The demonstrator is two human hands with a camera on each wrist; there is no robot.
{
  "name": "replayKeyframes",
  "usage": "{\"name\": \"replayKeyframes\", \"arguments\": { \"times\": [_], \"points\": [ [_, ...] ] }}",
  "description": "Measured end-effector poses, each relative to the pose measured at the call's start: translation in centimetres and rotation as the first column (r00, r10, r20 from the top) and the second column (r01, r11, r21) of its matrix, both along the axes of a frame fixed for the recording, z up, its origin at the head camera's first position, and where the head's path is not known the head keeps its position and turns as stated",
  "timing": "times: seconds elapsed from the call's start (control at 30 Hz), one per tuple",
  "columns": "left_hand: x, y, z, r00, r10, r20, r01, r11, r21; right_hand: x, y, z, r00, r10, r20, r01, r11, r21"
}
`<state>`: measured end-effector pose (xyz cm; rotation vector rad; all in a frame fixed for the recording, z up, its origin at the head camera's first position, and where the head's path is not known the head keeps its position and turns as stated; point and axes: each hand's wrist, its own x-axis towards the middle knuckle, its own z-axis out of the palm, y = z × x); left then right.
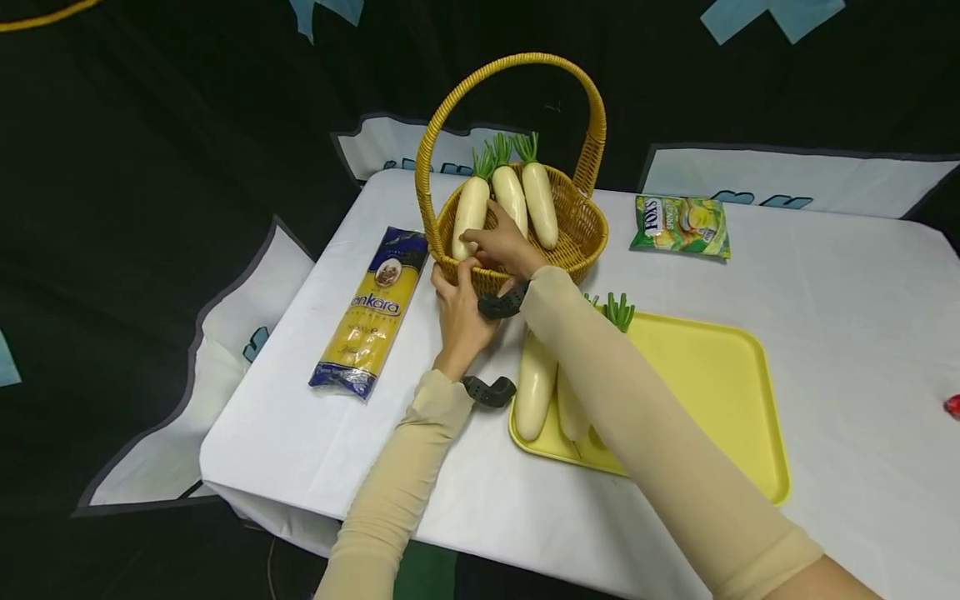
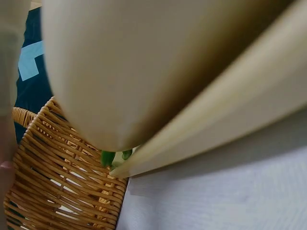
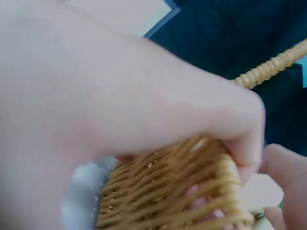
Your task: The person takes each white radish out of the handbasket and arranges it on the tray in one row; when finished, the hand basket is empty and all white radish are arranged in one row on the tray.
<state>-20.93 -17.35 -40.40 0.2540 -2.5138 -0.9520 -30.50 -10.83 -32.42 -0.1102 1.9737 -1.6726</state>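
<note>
Three white radishes with green tops lean inside a wicker basket [image 1: 592, 225] in the head view. My right hand [image 1: 506, 242] reaches in over the near rim and grips the lower end of the leftmost white radish [image 1: 472, 204]. Between its fingertips a piece of the white radish [image 3: 263, 190] shows in the right wrist view. From outside, my left hand [image 1: 461, 321] holds the basket's near-left rim, a finger hooked over the edge. A tan sleeve [image 2: 120, 72] hides much of the left wrist view.
A yellow tray [image 1: 712, 392] in front of the basket bears more white radishes [image 1: 536, 387], partly covered by my right forearm. Left of the basket lies a spaghetti pack [image 1: 375, 312]. A green candy bag [image 1: 682, 225] lies at the back right, a red object [image 1: 952, 406] at the right edge.
</note>
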Motion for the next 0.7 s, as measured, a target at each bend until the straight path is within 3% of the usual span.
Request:
{"name": "replayKeyframes", "arguments": {
  "times": [0.1,0.37,0.57,0.7],
  "points": [
    [-0.1,0.2,0.0,1.0,0.015,0.009,-0.015,1.0,0.013,-0.9,0.4,-0.6,0.999,0.002,0.053,0.002,0.997,-0.076],
    [-0.5,0.6,0.3,0.996,0.05,0.08,-0.056,0.996,0.076,-0.8,3.6,1.5,0.991,0.076,0.114,-0.037,0.95,-0.311],
    [-0.7,0.7,0.0,0.997,0.037,0.072,-0.043,0.995,0.091,0.3,7.8,2.5,0.993,0.11,0.052,-0.088,0.945,-0.314],
    [-0.7,0.8,-0.3,0.998,0.035,0.06,-0.04,0.995,0.087,2.1,11.5,2.6,0.989,0.144,0.015,-0.135,0.951,-0.28]
  ]
}}
